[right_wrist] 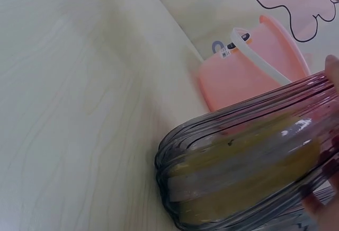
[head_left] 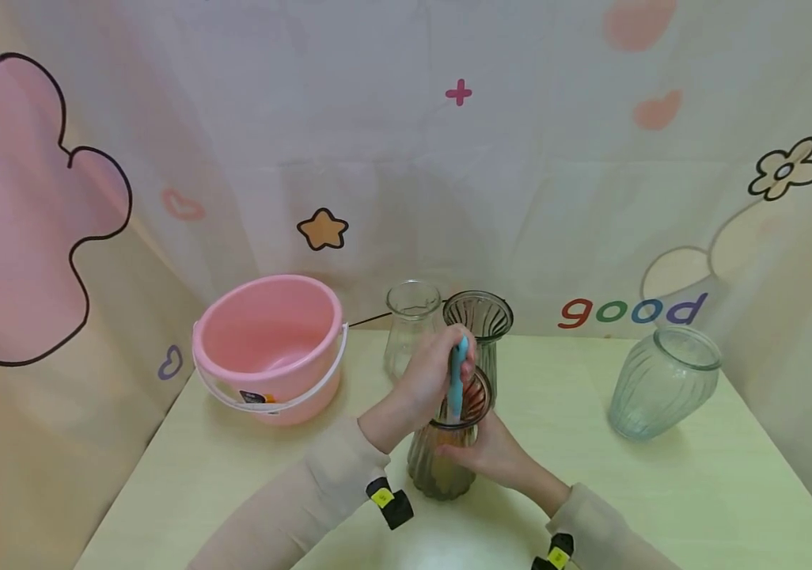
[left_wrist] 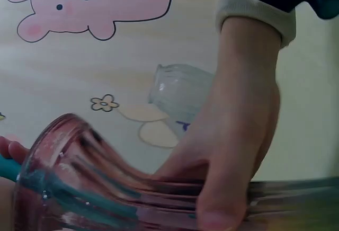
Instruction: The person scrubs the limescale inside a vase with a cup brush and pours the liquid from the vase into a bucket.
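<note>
My left hand (head_left: 429,370) grips the blue handle (head_left: 457,380) of a sponge brush from above. The handle passes down through the wide rim of a grey fluted glass vase (head_left: 422,469). Through the glass in the right wrist view shows the brush's yellow sponge head (right_wrist: 249,154) with a grey band, deep in the vase near its base. My right hand (head_left: 495,455) holds that vase round its neck, thumb across the front in the left wrist view. Part of the right fingers is hidden behind the glass.
Left of the hands stands a pink bucket (head_left: 331,380) with a white handle. Behind the held vase are a clear glass vase (head_left: 413,305) and another grey fluted vase (head_left: 479,305). A pale ribbed glass vase (head_left: 651,396) is at the right. A printed curtain (head_left: 548,198) backs the table.
</note>
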{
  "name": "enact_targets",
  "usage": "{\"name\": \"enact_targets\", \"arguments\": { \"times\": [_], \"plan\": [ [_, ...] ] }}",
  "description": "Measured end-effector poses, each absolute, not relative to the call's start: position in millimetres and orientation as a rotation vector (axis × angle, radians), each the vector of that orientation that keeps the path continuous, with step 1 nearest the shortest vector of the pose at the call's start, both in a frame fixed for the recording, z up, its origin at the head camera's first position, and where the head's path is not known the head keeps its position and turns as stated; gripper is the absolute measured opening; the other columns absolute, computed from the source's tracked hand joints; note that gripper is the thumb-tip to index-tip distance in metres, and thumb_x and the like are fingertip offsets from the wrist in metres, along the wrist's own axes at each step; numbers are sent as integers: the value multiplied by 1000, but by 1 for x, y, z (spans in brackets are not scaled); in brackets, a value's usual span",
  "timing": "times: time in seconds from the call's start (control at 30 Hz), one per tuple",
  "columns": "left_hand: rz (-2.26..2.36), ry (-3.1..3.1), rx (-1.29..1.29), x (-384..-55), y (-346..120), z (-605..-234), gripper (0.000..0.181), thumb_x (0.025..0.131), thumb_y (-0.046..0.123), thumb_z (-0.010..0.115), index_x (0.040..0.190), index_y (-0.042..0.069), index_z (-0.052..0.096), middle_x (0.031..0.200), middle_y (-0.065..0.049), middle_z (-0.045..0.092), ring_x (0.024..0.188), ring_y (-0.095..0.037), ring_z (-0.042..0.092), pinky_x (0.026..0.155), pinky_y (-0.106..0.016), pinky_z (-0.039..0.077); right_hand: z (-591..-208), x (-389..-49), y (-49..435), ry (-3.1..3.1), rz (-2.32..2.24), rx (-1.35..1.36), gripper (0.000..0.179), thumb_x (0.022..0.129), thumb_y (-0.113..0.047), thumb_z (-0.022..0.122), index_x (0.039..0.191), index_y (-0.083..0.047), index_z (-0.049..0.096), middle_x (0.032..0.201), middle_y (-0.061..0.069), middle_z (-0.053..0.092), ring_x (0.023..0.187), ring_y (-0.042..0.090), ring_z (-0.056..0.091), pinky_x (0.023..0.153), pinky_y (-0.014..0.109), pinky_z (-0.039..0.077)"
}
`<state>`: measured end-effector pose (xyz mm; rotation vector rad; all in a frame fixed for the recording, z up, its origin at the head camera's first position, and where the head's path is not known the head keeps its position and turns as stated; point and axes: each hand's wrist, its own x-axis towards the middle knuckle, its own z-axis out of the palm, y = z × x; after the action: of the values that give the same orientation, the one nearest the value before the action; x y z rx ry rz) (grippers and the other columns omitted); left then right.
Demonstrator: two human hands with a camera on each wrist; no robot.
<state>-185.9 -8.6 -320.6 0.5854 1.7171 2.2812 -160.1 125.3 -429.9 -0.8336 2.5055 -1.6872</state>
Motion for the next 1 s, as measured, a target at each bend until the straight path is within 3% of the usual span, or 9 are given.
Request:
{"name": "enact_targets", "arguments": {
  "times": [0.23, 0.47, 0.73, 1.0],
  "plan": [
    [2264, 1719, 593, -188, -8, -329, 29, 92, 19, 31, 70, 8, 45, 63, 1, 39, 56, -14, 35, 55, -25, 31, -449, -171, 131, 2479, -1631, -912, 82, 79, -12, 71, 142, -18, 20, 140, 3, 34, 125, 16, 36, 100, 31, 37],
    [2259, 1703, 590, -187, -9, -328, 29, 93, 19, 30, 69, 9, 45, 63, 2, 40, 57, -14, 35, 56, -25, 31, -443, -173, 140, 2416, -1534, -881, 66, 84, -21, 66, 139, -15, 30, 141, 6, 35, 130, 26, 31, 101, 52, 30],
    [2288, 1679, 649, -185, -15, -320, 32, 96, 19, 29, 70, 9, 45, 63, 1, 40, 58, -14, 36, 57, -25, 32, -444, -173, 136, 2461, -1599, -864, 69, 78, -21, 73, 135, -18, 34, 134, 0, 44, 123, 17, 40, 100, 43, 36],
    [2400, 1621, 881, -176, -25, -268, 34, 96, 16, 30, 68, 7, 47, 62, 0, 41, 59, -15, 37, 60, -26, 34, -436, -167, 126, 2499, -1669, -755, 72, 74, -13, 76, 133, -13, 35, 127, 3, 49, 117, 16, 45, 101, 42, 35]
  ]
}}
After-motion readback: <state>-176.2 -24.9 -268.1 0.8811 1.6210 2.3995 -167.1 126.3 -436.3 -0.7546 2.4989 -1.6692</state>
